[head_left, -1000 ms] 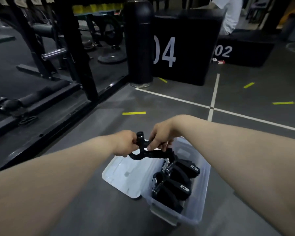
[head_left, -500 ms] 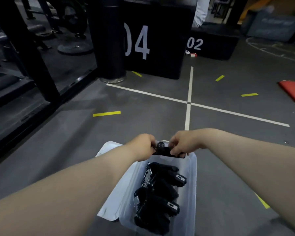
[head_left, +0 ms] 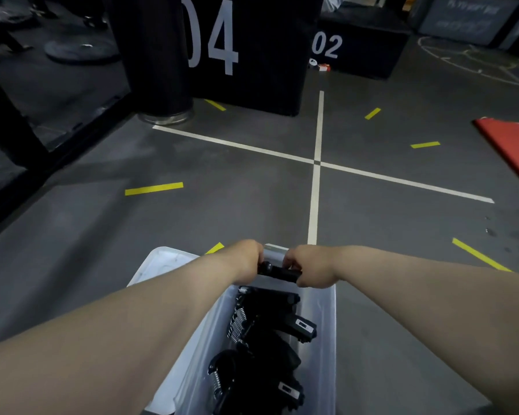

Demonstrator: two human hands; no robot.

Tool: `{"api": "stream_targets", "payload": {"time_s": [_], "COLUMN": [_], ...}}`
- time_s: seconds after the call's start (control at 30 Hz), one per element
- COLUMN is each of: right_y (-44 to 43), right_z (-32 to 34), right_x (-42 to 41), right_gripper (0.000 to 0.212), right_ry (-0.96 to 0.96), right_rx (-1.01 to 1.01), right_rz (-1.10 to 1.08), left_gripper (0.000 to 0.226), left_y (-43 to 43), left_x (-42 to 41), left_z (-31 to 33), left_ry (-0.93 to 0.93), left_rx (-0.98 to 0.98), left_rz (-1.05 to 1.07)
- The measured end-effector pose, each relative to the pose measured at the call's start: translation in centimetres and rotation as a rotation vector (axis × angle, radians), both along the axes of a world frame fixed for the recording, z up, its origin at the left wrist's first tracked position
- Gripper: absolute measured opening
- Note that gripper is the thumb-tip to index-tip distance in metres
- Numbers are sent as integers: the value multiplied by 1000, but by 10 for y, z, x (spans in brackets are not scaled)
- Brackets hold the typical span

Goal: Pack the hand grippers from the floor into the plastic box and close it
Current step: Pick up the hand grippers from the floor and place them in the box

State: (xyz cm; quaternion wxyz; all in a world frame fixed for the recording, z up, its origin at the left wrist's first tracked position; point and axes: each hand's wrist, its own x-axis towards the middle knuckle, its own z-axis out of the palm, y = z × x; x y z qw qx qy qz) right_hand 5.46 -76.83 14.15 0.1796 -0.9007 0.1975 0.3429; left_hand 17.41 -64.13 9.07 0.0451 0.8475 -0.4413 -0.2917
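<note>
An indoor gym. A black box marked 04 [head_left: 222, 49] and a lower box marked 02 [head_left: 357, 46] stand on a dark grey floor [head_left: 252, 211] crossed by white lines [head_left: 318, 163] and short yellow tape marks [head_left: 154, 188]. A weight plate [head_left: 78, 50] lies by a black metal frame [head_left: 12, 139] on the left, and a red mat [head_left: 513, 145] lies on the right.

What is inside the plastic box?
Black hand grippers with metal springs lie packed in the plastic box. The left hand and right hand hold another gripper at its far end. The pile hides the box floor.
</note>
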Motion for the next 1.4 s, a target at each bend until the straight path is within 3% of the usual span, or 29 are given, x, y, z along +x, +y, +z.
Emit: {"api": "stream_targets", "payload": {"time_s": [0.23,0.6,0.7,0.83,1.13,1.4], "right_y": [3,-1,6,13,20,25], "right_z": [-20,-24,-29,-31,-32,-34], "right_x": [7,6,6,5,6,5], "right_gripper": [36,40,32,40,34,35], "right_ry": [92,209,268,268,316,202], "right_rx": [13,103,85,-6,-140,-66], "right_rz": [27,42,109,145,241,155], "left_gripper": [30,26,31,31,35,43], "left_y": [-4,-6,-5,-5,-1,-1], "left_x": [-1,-6,-10,-15,-12,-14], "left_z": [-4,-1,2,0,4,2], "left_ry": [-7,-16,-50,-48,59,46], "left_rx": [129,349,359,376,269,336], "left_rz": [-41,-246,-312,-328,-245,-315]}}
